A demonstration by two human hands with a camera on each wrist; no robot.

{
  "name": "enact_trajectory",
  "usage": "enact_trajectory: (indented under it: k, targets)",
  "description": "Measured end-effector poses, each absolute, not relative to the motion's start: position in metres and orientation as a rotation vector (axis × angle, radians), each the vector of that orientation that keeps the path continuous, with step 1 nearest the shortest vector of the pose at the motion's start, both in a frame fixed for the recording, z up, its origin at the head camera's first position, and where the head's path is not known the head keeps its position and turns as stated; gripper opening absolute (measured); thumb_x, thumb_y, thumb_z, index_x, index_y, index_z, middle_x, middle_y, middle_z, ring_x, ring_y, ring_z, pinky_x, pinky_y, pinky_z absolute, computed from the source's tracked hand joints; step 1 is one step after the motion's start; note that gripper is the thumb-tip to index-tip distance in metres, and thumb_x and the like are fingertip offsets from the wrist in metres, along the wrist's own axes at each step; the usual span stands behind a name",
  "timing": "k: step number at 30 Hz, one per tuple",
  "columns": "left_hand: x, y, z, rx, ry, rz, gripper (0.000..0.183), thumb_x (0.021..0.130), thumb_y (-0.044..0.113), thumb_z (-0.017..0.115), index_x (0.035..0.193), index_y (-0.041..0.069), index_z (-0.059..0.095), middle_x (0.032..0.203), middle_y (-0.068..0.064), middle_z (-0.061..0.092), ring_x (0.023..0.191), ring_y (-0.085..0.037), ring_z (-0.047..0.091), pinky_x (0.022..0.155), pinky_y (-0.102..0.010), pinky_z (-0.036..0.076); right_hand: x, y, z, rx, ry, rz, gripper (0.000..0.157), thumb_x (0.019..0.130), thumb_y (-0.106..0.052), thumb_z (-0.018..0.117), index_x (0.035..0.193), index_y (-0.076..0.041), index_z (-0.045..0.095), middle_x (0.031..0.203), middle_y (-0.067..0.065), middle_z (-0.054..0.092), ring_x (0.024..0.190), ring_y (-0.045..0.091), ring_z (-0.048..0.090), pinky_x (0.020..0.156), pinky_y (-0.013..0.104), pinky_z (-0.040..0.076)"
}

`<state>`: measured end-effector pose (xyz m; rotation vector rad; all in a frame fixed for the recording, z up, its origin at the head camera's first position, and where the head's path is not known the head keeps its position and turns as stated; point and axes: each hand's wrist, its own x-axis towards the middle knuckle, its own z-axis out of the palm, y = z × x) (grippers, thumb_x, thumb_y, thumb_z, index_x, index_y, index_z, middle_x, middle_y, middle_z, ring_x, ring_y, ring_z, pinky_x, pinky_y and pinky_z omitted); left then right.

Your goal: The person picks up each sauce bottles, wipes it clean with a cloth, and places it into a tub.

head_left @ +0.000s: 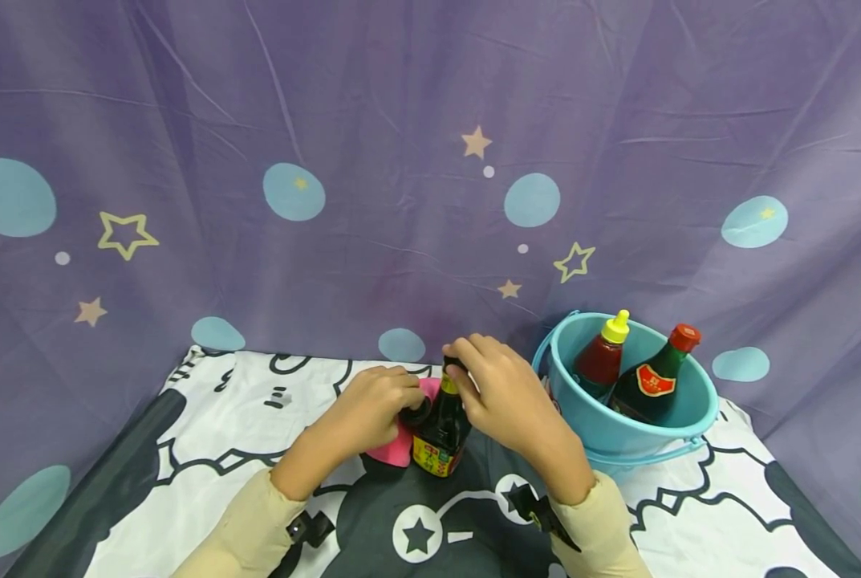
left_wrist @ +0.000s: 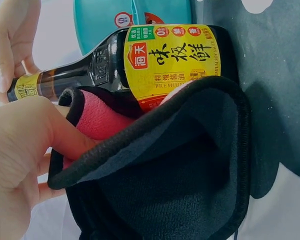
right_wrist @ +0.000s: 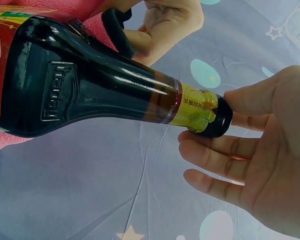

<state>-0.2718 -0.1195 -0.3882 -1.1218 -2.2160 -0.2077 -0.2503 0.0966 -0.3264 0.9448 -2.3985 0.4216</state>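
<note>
A soy sauce bottle (head_left: 440, 429) with a yellow label and dark cap stands on the patterned cloth, roughly upright. My right hand (head_left: 505, 393) pinches its cap between thumb and fingers; in the right wrist view the thumb lies on one side of the cap (right_wrist: 222, 117). Close on the bottle's left, my left hand (head_left: 372, 405) grips a plush cleaning cloth (left_wrist: 165, 165), pink on one face and dark grey on the other, with black binding. The cloth lies against the bottle's side and partly covers its label in the left wrist view.
A light blue bucket (head_left: 589, 417) stands to the right, holding a red sauce bottle (head_left: 598, 365) with a yellow nozzle and a dark bottle (head_left: 647, 385) with a red cap. Behind hangs a purple curtain (head_left: 401, 120). A black-and-white printed cloth (head_left: 235, 417) covers the surface.
</note>
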Motion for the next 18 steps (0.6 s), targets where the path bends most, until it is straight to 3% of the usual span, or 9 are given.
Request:
enact_trajectory:
  k: [18]
  targets:
    - [-0.2763,-0.1287,-0.3907,-1.129,-2.444,-0.21,0.035,0.059,-0.016,0.065,0.067,0.018,0.067,0.069,0.01,0.062,0.068,-0.011,0.061,0.062,-0.031,0.051,-0.2506,0.0967,-0.3265,0.95,-2.405,0.45,0.017,0.098,-0.017,0.064,0.114,-0.011,0.068,0.088,-0.003,0.063,0.075,0.01,0.051,0.067,0.028,0.049]
